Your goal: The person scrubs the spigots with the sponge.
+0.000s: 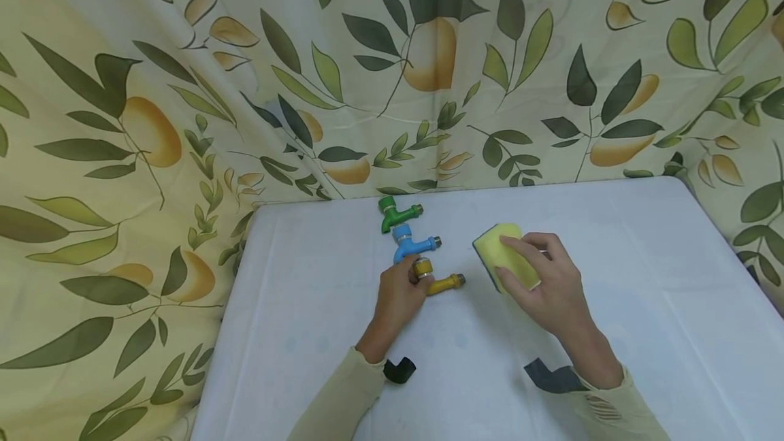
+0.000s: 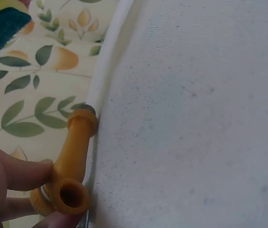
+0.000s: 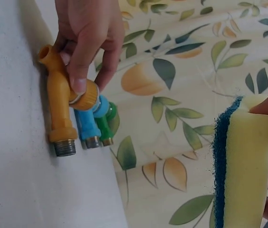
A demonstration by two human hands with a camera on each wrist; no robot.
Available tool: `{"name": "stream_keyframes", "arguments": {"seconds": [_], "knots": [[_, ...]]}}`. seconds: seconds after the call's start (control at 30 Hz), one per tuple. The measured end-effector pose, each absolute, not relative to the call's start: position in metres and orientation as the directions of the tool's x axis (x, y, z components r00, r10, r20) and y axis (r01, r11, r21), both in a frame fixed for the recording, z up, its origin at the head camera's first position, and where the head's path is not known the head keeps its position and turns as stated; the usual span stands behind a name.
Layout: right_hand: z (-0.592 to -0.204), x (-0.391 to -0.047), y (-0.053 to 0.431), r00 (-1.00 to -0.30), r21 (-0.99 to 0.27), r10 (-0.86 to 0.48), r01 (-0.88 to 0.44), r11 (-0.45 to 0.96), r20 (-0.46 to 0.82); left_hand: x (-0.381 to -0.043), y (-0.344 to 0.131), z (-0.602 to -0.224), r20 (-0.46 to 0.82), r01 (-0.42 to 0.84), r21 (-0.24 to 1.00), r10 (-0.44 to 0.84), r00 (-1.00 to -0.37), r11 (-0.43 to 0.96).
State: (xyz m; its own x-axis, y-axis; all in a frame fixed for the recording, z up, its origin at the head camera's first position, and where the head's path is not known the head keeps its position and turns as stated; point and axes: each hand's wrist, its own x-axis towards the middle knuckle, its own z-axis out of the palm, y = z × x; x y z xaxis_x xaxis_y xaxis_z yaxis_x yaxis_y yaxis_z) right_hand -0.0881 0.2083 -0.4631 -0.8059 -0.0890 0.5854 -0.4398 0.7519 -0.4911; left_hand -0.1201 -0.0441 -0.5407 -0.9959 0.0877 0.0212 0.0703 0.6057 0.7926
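My left hand pinches a yellow plastic tap near its knob end, at the middle of the white table. In the left wrist view the tap's round spout opening faces the camera, with the thumb pressed beside it. Its threaded end points away from the fingers in the right wrist view. To the right, my right hand grips a sponge above the table. The sponge is yellow with a dark blue-green scouring side, which faces toward the tap. A gap separates sponge and tap.
Behind the yellow tap lie a blue tap and a green tap, in a row toward the far edge. A white cloth covers the table. Curtain-like fabric with leaf and fruit prints hangs behind and to the sides.
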Motion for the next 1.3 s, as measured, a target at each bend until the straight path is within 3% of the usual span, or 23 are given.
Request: {"name": "stream_keyframes", "arguments": {"seconds": [0.3,0.63,0.8,0.97,1.13,1.3], "knots": [[-0.464,-0.087,0.209,-0.804,-0.489,-0.087,-0.439,0.754,0.589,-0.119,-0.044,-0.541,0.1,0.115,0.629,0.067,-0.993,0.769],[-0.465,-0.084,0.21,-0.796,-0.487,-0.09,-0.45,0.749,0.598,-0.127,-0.054,-0.533,0.097,0.161,0.586,0.129,-0.987,0.794],[-0.464,-0.083,0.211,-0.794,-0.491,-0.08,-0.448,0.747,0.603,-0.146,-0.076,-0.524,0.13,0.26,0.412,0.225,-0.965,0.873],[-0.463,-0.083,0.211,-0.798,-0.494,-0.077,-0.442,0.749,0.597,-0.168,-0.097,-0.52,0.0,0.337,0.255,0.349,-0.937,0.906],[-0.463,-0.082,0.211,-0.8,-0.496,-0.075,-0.439,0.749,0.595,-0.186,-0.109,-0.52,-0.154,0.357,0.317,0.419,-0.895,0.879],[-0.463,-0.082,0.21,-0.798,-0.495,-0.08,-0.445,0.746,0.597,-0.2,-0.111,-0.523,-0.188,0.346,0.424,0.456,-0.87,0.837]]}}
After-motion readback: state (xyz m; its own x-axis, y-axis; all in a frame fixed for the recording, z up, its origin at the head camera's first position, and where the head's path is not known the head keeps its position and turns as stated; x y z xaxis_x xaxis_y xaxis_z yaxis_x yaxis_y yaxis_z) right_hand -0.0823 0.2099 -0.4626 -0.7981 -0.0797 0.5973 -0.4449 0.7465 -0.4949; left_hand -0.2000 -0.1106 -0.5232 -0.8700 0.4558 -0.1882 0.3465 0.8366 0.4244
